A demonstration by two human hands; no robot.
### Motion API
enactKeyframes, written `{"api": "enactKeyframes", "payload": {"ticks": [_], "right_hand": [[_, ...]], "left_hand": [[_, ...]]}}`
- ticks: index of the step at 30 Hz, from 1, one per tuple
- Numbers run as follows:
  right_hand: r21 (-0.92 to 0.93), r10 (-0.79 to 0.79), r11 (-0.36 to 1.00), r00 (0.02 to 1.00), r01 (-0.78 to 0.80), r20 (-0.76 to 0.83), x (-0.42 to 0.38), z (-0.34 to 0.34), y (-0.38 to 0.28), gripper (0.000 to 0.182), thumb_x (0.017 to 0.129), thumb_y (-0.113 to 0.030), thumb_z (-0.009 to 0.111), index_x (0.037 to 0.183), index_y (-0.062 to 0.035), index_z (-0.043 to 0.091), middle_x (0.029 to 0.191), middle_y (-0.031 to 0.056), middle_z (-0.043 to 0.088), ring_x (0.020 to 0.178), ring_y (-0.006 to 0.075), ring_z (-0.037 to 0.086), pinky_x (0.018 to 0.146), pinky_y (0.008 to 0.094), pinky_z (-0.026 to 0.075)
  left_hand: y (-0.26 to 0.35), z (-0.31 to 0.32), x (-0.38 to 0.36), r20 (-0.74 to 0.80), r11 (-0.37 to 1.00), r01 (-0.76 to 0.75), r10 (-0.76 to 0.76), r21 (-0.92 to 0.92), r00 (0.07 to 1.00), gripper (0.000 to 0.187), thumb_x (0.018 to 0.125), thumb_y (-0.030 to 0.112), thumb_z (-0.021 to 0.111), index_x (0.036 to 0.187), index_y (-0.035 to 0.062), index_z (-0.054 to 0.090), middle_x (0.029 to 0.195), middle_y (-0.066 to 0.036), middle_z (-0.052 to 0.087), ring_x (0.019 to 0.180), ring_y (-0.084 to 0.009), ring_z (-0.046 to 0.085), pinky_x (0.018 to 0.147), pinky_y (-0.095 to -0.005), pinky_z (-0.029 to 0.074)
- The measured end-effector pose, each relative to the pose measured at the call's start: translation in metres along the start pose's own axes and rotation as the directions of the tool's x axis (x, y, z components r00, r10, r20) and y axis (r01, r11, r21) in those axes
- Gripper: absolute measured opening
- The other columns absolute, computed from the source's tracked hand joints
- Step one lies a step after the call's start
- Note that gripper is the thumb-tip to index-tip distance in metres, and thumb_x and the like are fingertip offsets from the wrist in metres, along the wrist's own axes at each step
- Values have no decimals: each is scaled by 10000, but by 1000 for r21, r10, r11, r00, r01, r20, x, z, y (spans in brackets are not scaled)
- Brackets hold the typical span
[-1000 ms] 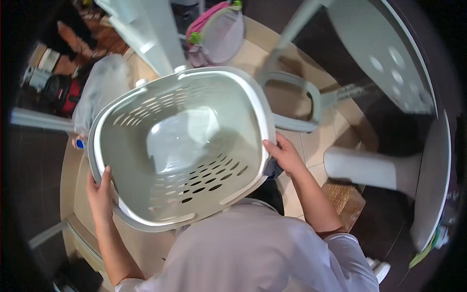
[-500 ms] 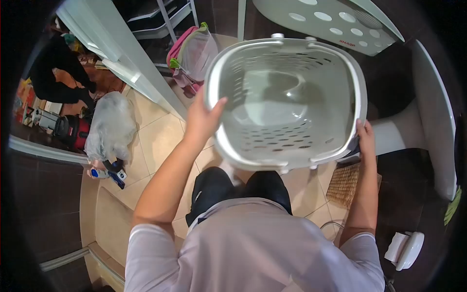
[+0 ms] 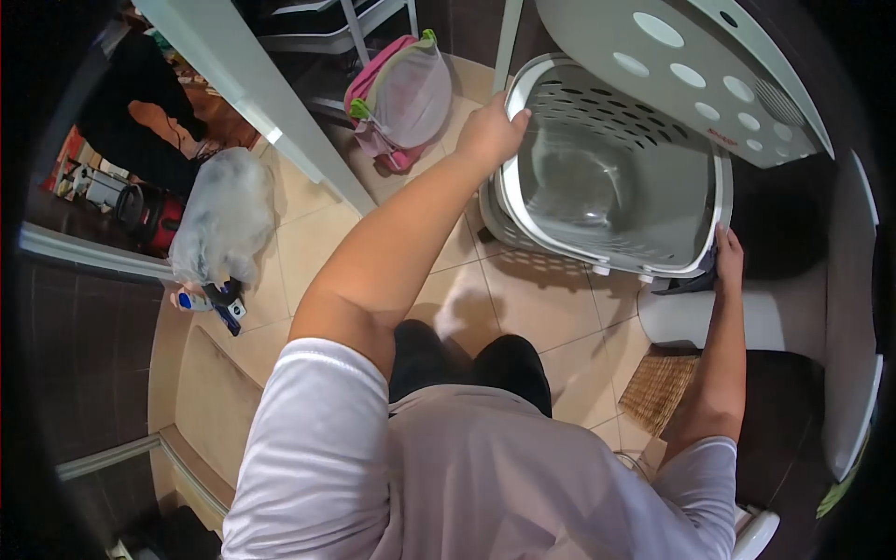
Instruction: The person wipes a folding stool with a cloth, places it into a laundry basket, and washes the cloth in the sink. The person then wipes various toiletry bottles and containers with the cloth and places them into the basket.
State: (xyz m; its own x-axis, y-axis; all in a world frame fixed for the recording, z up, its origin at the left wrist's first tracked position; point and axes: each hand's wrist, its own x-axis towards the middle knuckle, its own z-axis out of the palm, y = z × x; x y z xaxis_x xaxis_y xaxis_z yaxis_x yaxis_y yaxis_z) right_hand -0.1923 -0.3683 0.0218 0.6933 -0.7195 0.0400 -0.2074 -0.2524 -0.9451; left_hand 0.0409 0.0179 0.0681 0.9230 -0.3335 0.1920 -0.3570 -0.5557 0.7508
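Observation:
A pale grey laundry basket [image 3: 621, 187] with slotted sides is held out in front of me, its open top facing up and its inside empty. My left hand [image 3: 495, 133] grips the basket's left rim, thumb over the edge. At the right rim, my right hand [image 3: 728, 257] holds the basket, with something dark beside the fingers. The basket's upper right edge lies under or against a grey panel [image 3: 672, 70] with oval holes.
A pink and white mesh bag [image 3: 406, 98] rests near a shelf rack [image 3: 322, 37]. A wicker basket [image 3: 658, 392] stands by the white toilet [image 3: 686, 313]. To the left are a door frame [image 3: 252, 93], a clear plastic bag [image 3: 222, 215], a red vacuum [image 3: 149, 219] and another person [image 3: 140, 103].
The basket has moved away from me and to the right, closer to the holed panel. My left arm has stretched out with it, and both hands still hold the rim.

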Motion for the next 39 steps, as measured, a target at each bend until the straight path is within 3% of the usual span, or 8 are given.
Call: {"api": "enactKeyframes", "payload": {"ticks": [16,22,26,30,32,36,38,39], "right_hand": [[-57,106,993,994,-107,-27,74,45,8,365,826,-254,565,1084,5,547,993,77,587,887,149,526,799,250,384],[-136,115,984,993,-114,1,99,39,17,329,807,-140,557,1110,-14,530,996,73,587,863,158,540,773,256,403],[-83,118,989,992,-121,-41,95,38,23,293,811,-106,537,1089,-16,543,975,73,591,832,155,542,750,250,410],[-153,-50,988,992,31,-117,83,45,23,256,816,-109,524,1051,-15,561,938,75,598,812,147,534,740,243,408],[-176,-63,984,985,34,-158,72,50,9,263,817,-135,526,1046,-10,563,926,77,600,809,147,530,748,246,402],[-136,76,986,986,-97,-150,78,43,16,281,848,-149,495,1082,1,541,1035,68,573,947,147,509,838,238,362],[-135,58,987,980,-85,-189,68,53,8,303,848,-164,497,1098,4,531,1087,82,552,984,160,499,863,252,354],[-135,61,987,978,-89,-201,74,49,19,317,844,-171,505,1107,5,523,1087,83,549,994,158,495,868,260,353]], "left_hand": [[-29,29,58,138,985,163,-169,48,976,447,812,287,497,1114,13,314,995,-265,546,944,-396,525,814,-418,408],[-36,36,61,-10,983,179,-179,-44,984,336,801,223,531,985,13,344,821,-239,550,817,-407,546,742,-414,409],[-34,36,58,63,977,209,-206,-45,976,292,823,223,478,981,-2,377,903,-267,556,877,-408,536,781,-444,392],[-46,45,69,-54,985,163,-166,-49,985,311,793,215,515,951,-31,407,861,-262,562,863,-402,540,761,-429,407],[-51,52,71,-158,987,151,-158,-56,975,253,804,249,553,826,19,453,736,-176,570,695,-326,561,639,-389,431],[-59,51,78,-56,930,293,-312,-222,948,278,803,288,570,814,36,451,767,-119,575,708,-242,555,647,-347,437],[-71,38,81,364,731,475,-324,-490,873,300,791,330,587,865,55,492,811,-58,570,772,-171,533,689,-300,435],[-89,25,83,574,516,566,-164,-643,802,319,782,347,592,925,68,535,831,-36,567,806,-130,515,733,-263,416]]}}
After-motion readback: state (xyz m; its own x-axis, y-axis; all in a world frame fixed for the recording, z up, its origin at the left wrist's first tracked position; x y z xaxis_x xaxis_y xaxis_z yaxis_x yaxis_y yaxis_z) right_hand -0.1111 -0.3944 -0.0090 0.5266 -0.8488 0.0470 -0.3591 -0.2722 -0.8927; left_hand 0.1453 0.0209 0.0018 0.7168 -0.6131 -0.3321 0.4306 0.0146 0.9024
